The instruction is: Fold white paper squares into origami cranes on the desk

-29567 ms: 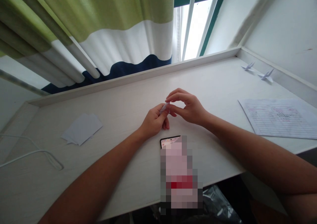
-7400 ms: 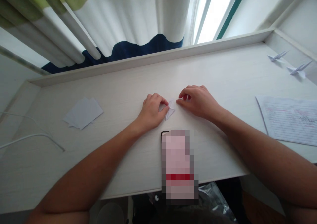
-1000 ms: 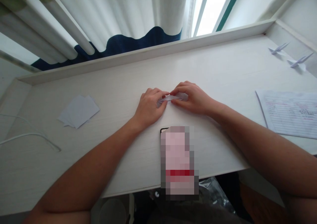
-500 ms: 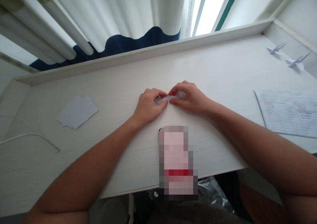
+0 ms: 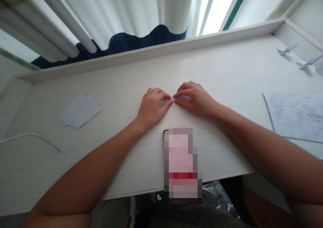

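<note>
Pressing down, the fingers (image 5: pixel 168 97) of both hands pinch a small folded paper (image 5: pixel 172 102) flat on the desk (image 5: pixel 227 66), left hand (image 5: pixel 151 105) and right hand (image 5: pixel 195 98) meeting above the phone (image 5: pixel 182 164); paper squares (image 5: pixel 79 111) lie well left.

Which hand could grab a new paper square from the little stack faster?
Probably the left hand: the stack of paper squares lies on its side of the desk. The right hand would have to cross over the folded paper.
</note>
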Demonstrator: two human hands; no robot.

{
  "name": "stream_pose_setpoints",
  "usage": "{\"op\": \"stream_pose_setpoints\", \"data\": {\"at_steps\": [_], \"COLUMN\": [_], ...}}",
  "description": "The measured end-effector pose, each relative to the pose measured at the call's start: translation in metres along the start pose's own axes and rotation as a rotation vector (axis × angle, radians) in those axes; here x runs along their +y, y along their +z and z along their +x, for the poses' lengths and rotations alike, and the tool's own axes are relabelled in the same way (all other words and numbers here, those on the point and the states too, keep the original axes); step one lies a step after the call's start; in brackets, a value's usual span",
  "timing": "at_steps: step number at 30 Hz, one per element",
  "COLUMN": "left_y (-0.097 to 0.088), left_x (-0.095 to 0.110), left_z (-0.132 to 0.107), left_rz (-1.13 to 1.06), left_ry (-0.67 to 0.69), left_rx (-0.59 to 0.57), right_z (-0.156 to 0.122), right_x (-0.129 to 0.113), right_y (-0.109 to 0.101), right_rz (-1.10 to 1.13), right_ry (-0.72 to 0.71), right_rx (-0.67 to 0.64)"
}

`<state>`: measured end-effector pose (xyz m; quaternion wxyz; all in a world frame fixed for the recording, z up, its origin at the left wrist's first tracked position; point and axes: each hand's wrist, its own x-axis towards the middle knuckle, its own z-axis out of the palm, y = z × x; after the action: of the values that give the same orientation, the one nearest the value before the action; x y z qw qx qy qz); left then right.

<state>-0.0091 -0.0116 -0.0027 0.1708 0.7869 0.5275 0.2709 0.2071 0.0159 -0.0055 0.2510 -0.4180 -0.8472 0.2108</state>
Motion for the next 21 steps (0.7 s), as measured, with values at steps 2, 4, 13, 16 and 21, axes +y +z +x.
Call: {"op": "stream_pose_setpoints", "data": {"at_steps": [2,4,13,16,21], "left_y": [-0.0003,-0.0009,0.001,0.0019,0.0007], "left_x": [0.0,0.0004,-0.0007,-0.0019,-0.0013], "left_z": [-0.0003,-0.0006,0.0007,0.0019,0.0021], "left_rz": [0.011,0.02,0.001,-0.03,-0.057], "left_ry": [-0.007,-0.004,-0.008,-0.013,-0.023], "left_rx": [0.005,0.005,0.002,-0.002,-0.001], "right_z": [-0.001,-0.0019,-0.0032,-0.0037,-0.0031], "right_x": [-0.0015,-0.0036,-0.0068,-0.0061,-0.0086], "right_y": [-0.0003,-0.0013,-0.001,-0.0002,-0.0006], "right_rz": [-0.024,-0.045,-0.068,-0.052,-0.012], "right_ry": [-0.002,-0.006,-0.005,-0.017,0.002], "right_rx": [-0.004,-0.01,-0.037,-0.036,-0.019]}}
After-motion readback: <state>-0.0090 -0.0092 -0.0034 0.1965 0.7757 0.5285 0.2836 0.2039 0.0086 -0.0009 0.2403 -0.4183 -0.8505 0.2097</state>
